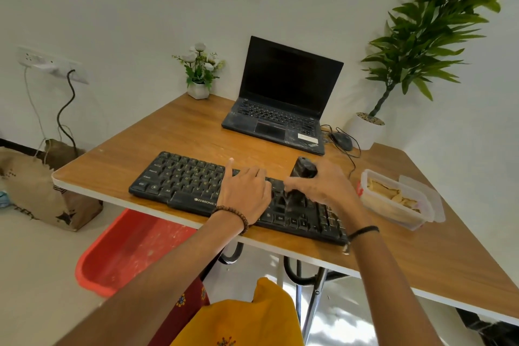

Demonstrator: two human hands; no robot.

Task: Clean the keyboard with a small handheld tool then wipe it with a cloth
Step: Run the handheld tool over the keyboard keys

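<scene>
A black keyboard (185,177) lies along the near edge of the wooden table (179,132). My left hand (244,191) rests flat on the keys near the keyboard's middle, fingers straight. My right hand (323,182) grips a small black handheld tool (302,170), held upright with its lower end down on the keys right of centre. A clear plastic box (393,199) with a folded yellowish cloth inside sits just right of the keyboard.
An open black laptop (280,104) stands behind the keyboard, with a black mouse (342,140) and its cable to the right. A small flower pot (199,90) and a tall potted plant (365,132) stand at the back. A red tub (123,250) sits on the floor below.
</scene>
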